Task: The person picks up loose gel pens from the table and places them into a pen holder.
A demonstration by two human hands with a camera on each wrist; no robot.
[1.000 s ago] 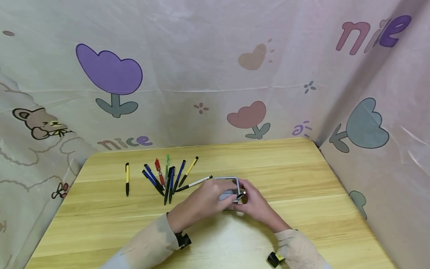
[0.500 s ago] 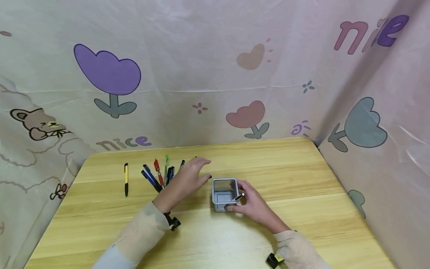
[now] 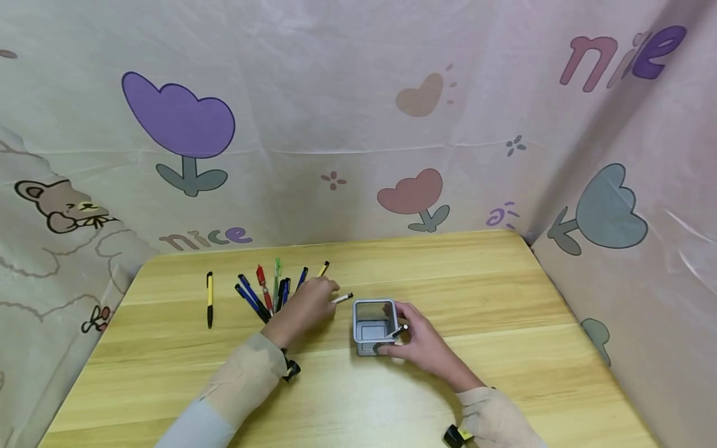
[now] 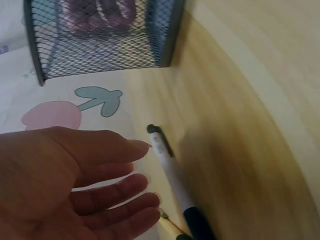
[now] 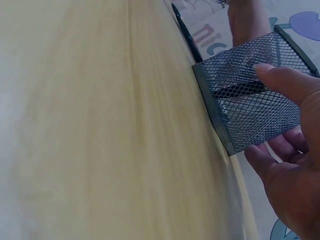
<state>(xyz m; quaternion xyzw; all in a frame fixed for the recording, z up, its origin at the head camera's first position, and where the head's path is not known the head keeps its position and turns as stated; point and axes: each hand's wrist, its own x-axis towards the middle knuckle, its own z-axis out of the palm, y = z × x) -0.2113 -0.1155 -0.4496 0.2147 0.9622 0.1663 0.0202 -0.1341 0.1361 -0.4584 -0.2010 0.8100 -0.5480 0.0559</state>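
The step in hand looks to be picking up the white pen (image 3: 342,298), which lies just left of the mesh holder (image 3: 366,349), apart from it, its clip end towards it. To do this well, I'd pinch only the white shaft, as the yellow pen (image 3: 323,269), behind and left of the holder, has an end close to the same fingertips. A grip near the clip end would likely leave the other end free to go in first. Bracing the holder should matter too, since it looks light.

The left hand (image 3: 308,306), left of the holder, has its fingers loosely spread and thumb apart, with nothing held; whether a fingertip touches a pen I cannot tell. The right hand (image 3: 417,339) grips the holder's right side, thumb on its near wall, beside the pen leaning inside (image 3: 400,330)
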